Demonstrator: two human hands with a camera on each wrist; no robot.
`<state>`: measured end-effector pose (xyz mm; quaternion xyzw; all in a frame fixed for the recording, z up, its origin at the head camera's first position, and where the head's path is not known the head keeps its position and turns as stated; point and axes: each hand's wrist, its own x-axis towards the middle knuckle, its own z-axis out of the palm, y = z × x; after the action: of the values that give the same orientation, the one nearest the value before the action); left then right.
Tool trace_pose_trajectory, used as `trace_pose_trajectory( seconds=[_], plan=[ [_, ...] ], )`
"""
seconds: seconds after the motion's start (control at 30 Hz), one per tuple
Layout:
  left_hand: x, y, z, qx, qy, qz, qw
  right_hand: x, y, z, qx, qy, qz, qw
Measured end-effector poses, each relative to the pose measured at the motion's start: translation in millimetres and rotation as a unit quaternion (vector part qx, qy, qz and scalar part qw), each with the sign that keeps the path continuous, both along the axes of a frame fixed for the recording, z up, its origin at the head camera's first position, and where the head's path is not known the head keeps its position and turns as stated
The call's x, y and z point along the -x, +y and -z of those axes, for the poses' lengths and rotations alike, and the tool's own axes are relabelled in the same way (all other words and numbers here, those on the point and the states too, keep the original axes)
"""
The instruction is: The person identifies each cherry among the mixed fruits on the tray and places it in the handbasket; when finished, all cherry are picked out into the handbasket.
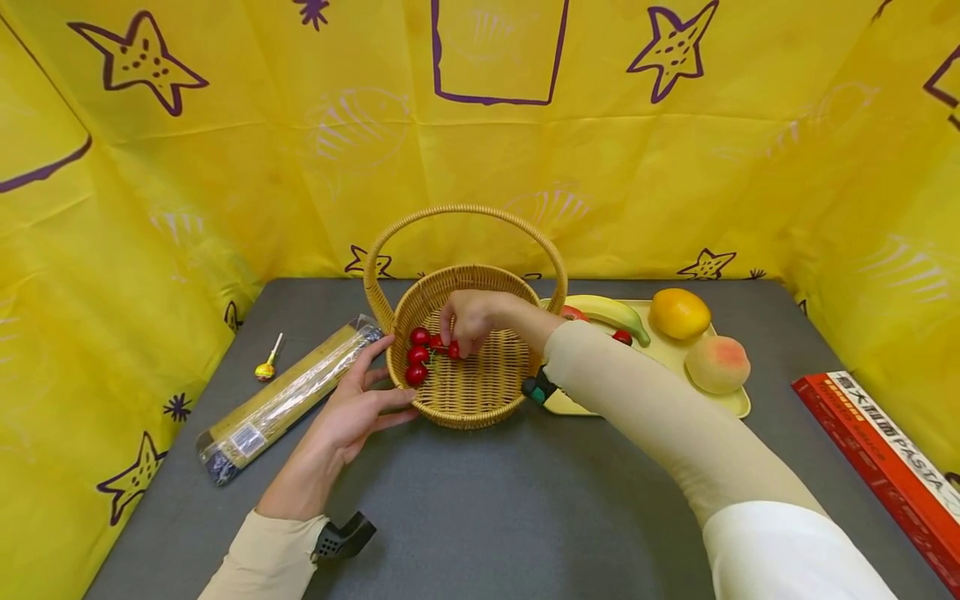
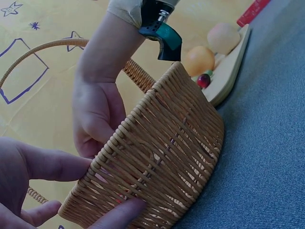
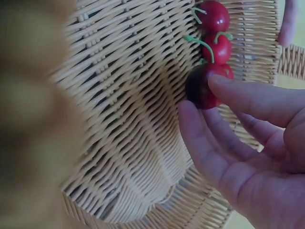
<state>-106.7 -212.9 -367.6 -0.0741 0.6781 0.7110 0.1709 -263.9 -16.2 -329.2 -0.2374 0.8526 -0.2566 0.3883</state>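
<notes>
A round wicker basket (image 1: pixel 468 415) with a tall arched handle stands at mid-table. Inside it, my right hand (image 1: pixel 472 319) pinches a red cherry (image 3: pixel 204 86) between thumb and fingertips, low over the woven bottom. More red cherries (image 1: pixel 417 355) with green stems lie along the basket's left inner side, right beside the pinched one. My left hand (image 1: pixel 360 408) rests against the basket's left side with fairly straight, spread fingers. In the left wrist view, one finger (image 2: pixel 57 165) meets the rim and another digit lies on the outer wall.
Right of the basket, a cream tray (image 1: pixel 738 406) carries a banana (image 1: pixel 611 312), a mango (image 1: pixel 679 313), a peach (image 1: pixel 717 365) and a cherry (image 1: pixel 622 337). To the left lie a long plastic-wrapped pack (image 1: pixel 292 396) and a lollipop (image 1: pixel 266 369). A red pasta box (image 1: pixel 885 467) lies far right.
</notes>
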Motion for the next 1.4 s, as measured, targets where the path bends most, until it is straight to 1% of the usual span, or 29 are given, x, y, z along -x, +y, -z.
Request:
trace_pose_trajectory(
  seconds=[0.2, 0.4, 0.63, 0.9, 1.1, 1.4],
  plan=[
    [0.4, -1.1, 0.8, 0.002, 0.005, -0.001, 1.0, -2.1, -4.5, -5.3, -0.01, -0.004, -0.012, 0.9999],
    [0.4, -0.9, 1.2, -0.001, 0.006, 0.001, 1.0, 0.1, -5.6, -10.7, -0.014, -0.013, -0.014, 0.9997],
    [-0.1, -0.3, 0.3, 0.0, 0.004, -0.001, 1.0, 4.6, -6.3, -8.9, -0.018, -0.017, -0.016, 0.9996],
    [-0.4, -0.4, 0.2, -0.001, 0.004, -0.003, 1.0, 4.3, -8.0, -6.1, -0.014, -0.023, -0.019, 0.9994],
    [-0.2, -0.2, 0.0, -0.003, 0.005, -0.003, 1.0, 3.6, -8.5, -5.1, -0.015, -0.016, -0.03, 0.9993],
    [-1.2, -0.7, -0.7, -0.002, 0.005, -0.001, 1.0, 4.1, -8.4, -6.6, -0.023, -0.004, -0.027, 0.9993]
  ],
)
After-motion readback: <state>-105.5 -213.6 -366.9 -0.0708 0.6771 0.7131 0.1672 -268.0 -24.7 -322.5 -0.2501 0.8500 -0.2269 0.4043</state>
